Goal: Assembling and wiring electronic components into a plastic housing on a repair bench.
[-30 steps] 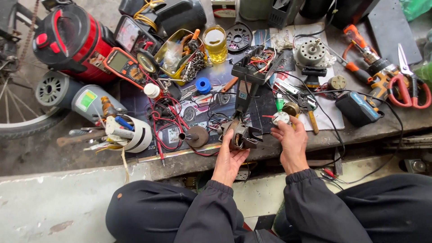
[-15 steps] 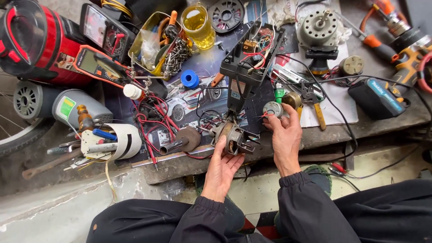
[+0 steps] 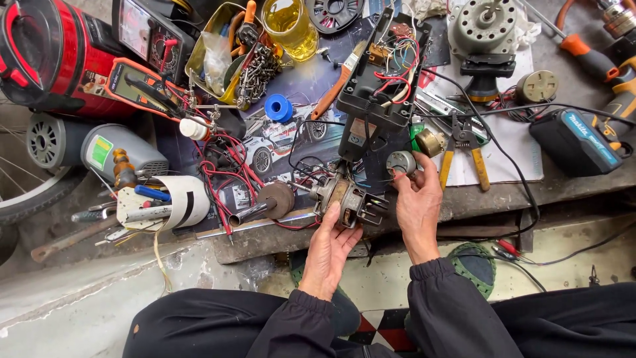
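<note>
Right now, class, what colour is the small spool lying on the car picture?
Blue; the spool shows clearly in the head view.

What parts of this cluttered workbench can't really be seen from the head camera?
- Small motor: its underside is hidden by the left hand cupping it.
- Round metal part: its lower edge is covered by the right hand fingertips.
- Red vacuum-like canister: cut off by the left and top edges.
- Cordless drill: cut off at the top right corner.
- Open black housing: its wire connections are too small to trace.
</note>
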